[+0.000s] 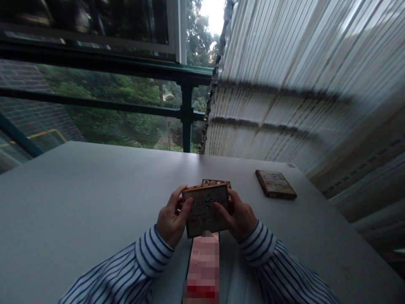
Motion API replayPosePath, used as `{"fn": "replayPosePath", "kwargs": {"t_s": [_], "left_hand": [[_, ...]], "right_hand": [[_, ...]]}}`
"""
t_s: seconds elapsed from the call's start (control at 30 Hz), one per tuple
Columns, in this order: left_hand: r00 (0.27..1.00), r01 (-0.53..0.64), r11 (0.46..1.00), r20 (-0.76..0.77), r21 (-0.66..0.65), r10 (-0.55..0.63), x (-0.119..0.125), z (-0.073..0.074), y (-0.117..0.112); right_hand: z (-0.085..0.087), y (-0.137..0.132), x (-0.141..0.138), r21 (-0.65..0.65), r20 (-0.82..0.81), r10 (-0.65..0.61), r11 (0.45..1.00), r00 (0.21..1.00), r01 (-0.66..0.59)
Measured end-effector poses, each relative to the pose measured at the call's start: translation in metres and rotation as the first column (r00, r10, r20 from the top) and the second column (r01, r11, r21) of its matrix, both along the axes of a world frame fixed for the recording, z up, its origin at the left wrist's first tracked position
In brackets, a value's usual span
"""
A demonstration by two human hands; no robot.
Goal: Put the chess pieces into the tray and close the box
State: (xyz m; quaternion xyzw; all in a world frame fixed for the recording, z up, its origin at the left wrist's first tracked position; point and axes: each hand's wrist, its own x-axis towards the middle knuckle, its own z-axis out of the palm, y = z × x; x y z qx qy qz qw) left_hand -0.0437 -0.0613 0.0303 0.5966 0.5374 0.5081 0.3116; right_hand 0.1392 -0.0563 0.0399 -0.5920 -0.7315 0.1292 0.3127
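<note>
Between my two hands I hold a flat rectangular box [205,221] with dark brush-style lettering on its face, tilted up toward me. My left hand [173,217] grips its left side, thumb on the face. My right hand [240,214] grips the right side the same way. Partly hidden behind the box lies a brown patterned flat piece [217,182]; its kind I cannot make out. Below the box is a phone [202,257] with a pink, partly blurred screen, its top end close to the box's lower edge.
A similar flat box [274,184] lies on the white table [120,198] toward the right. Beyond the far edge stand a dark green railing [126,105] and window. A striped curtain [262,84] hangs along the right and back.
</note>
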Motion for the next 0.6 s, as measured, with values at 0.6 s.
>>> {"fn": "replayPosePath", "kwargs": {"t_s": [0.6], "left_hand": [[0.917,-0.045,0.978,0.380,-0.206,0.122,-0.005,0.002,0.012]], "right_hand": [[-0.005,0.004,0.008,0.109,-0.181,0.468,0.884,0.865,-0.455]]}}
